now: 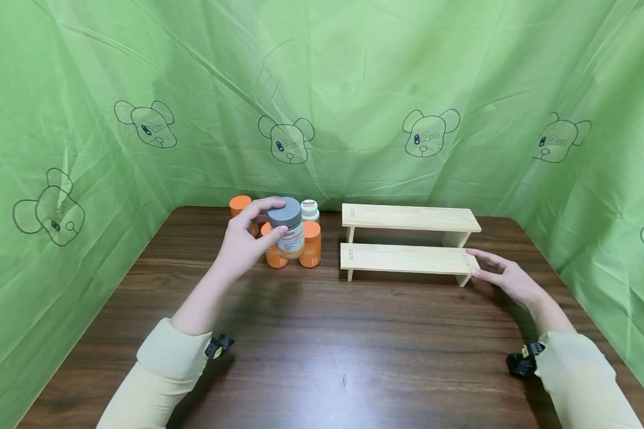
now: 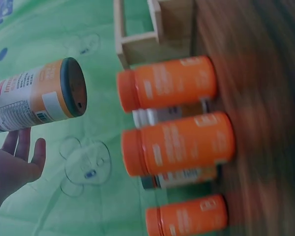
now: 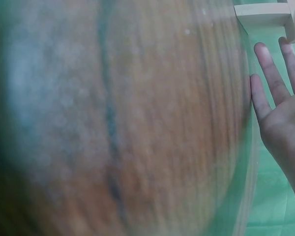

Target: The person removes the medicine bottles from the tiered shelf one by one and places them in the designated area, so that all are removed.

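My left hand (image 1: pixel 240 243) holds a supplement bottle (image 1: pixel 292 239) by its grey lid, raised above the table. In the left wrist view, this bottle (image 2: pixel 34 96) shows a white and orange label and a dark base. Behind and below it stand orange bottles (image 1: pixel 310 247), partly covered by the held one. At the right end of a two-step wooden rack (image 1: pixel 408 258), my right hand (image 1: pixel 511 282) grips the lower step between thumb and fingers. The right wrist view catches only a corner of the rack (image 3: pixel 263 14) beside the spread fingers.
A white-capped bottle (image 1: pixel 309 208) stands at the back, left of the rack. Another orange bottle (image 1: pixel 240 204) is at the back left. Among the orange ones, a dark-lidded bottle (image 2: pixel 189 178) shows partly. Green cloth (image 1: pixel 354 89) surrounds the dark wooden table (image 1: pixel 343 357).
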Tool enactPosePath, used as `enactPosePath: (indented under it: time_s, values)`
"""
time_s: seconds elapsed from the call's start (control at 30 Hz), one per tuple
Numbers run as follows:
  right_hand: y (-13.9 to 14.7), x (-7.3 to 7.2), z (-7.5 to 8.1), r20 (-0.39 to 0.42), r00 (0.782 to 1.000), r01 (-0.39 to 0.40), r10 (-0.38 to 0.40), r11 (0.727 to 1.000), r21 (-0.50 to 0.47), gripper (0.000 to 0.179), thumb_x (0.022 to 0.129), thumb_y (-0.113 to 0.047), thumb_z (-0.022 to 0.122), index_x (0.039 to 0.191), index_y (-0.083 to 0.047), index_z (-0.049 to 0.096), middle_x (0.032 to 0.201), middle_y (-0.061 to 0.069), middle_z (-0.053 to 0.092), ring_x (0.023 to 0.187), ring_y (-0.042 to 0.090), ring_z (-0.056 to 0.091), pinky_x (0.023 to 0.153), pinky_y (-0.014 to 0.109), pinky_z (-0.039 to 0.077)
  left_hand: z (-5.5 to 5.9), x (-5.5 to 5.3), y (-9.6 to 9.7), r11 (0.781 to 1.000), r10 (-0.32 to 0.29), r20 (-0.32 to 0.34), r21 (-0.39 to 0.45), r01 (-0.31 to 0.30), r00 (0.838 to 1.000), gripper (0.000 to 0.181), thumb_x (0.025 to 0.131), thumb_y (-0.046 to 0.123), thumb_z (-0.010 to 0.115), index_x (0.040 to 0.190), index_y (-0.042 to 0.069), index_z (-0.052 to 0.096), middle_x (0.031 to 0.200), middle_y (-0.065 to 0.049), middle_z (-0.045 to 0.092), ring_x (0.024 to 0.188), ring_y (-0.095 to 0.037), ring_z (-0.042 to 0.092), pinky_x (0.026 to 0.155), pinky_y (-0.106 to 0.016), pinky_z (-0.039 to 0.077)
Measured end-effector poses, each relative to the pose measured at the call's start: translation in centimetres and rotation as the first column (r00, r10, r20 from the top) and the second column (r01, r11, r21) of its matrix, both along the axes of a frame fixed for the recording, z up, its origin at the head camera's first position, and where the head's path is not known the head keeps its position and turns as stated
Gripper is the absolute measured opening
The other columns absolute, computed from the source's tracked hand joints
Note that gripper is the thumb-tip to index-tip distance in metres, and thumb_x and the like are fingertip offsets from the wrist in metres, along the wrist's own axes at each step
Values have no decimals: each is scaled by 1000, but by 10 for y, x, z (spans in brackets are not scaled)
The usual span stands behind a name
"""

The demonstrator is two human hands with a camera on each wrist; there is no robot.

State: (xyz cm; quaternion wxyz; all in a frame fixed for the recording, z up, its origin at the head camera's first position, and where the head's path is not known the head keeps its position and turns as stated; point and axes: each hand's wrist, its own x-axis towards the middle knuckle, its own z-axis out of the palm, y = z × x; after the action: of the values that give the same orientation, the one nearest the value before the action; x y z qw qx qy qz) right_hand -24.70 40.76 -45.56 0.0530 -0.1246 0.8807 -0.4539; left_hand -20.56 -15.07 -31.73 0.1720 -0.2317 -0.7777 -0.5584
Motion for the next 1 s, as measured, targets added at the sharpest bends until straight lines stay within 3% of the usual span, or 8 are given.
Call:
enactPosePath:
  time_s: [0.1, 0.2, 0.33, 0.47, 0.57, 0.83, 1.0]
  values:
    - [0, 0, 0, 5, 1000, 1, -1, 1000, -4, 55, 93, -23, 60, 144, -16, 39, 135, -9, 49, 114, -14, 40, 87, 3, 32, 5, 7, -7, 998, 44, -6, -33, -44, 999, 41, 82, 4, 71, 122, 6, 59, 122, -11, 59, 93, -23, 57, 80, -25, 46]
    - [0, 0, 0, 5, 1000, 3, -2, 1000, -11, 55, 94, -23, 60, 144, -16, 40, 135, -10, 50, 114, -13, 41, 87, 3, 32, 5, 9, -17, 995, 87, -8, -56, -87, 996, 41, 82, 3, 70, 121, 4, 59, 120, -13, 59, 93, -16, 57, 82, -22, 45]
    - [2, 0, -1, 8, 1000, -1, 1, 1000, -16, 55, 94, -22, 59, 144, -16, 39, 133, -13, 50, 114, -13, 41, 87, 4, 32, 1, 7, -31, 989, 136, -14, -59, -136, 991, 40, 82, 2, 70, 121, 3, 59, 120, -14, 59, 89, -9, 57, 77, -21, 45]
    - [2, -1, -3, 23, 1000, 21, -21, 1000, -23, 54, 93, -23, 60, 143, -18, 41, 129, -16, 52, 113, -13, 44, 88, 4, 34, -5, 3, -45, 981, 188, -22, -53, -189, 982, 40, 82, 1, 70, 120, 2, 59, 117, -16, 61, 88, -12, 56, 76, -21, 45]
    - [2, -1, -4, 29, 998, 48, -48, 999, -20, 53, 93, -24, 61, 142, -20, 43, 129, -18, 52, 113, -13, 43, 88, 4, 33, -9, 0, -54, 974, 222, 8, -56, -221, 975, 40, 83, 3, 70, 121, 2, 59, 114, -15, 61, 92, -12, 56, 77, -20, 47]
    - [3, -1, -3, 22, 999, 23, -23, 1000, -4, 54, 94, -24, 59, 144, -18, 40, 134, -12, 50, 115, -13, 40, 88, 4, 32, -22, -10, -74, 965, 253, 59, -80, -248, 966, 40, 85, 6, 69, 123, 3, 58, 115, -14, 59, 87, -12, 57, 72, -17, 47]
    - [1, -1, -2, 26, 999, 29, -29, 999, -13, 55, 94, -22, 60, 144, -17, 40, 135, -9, 49, 114, -12, 41, 87, 5, 33, -30, -17, -83, 965, 257, 91, -76, -250, 962, 40, 84, 4, 69, 123, 1, 57, 119, -17, 58, 92, -7, 56, 80, -21, 48]
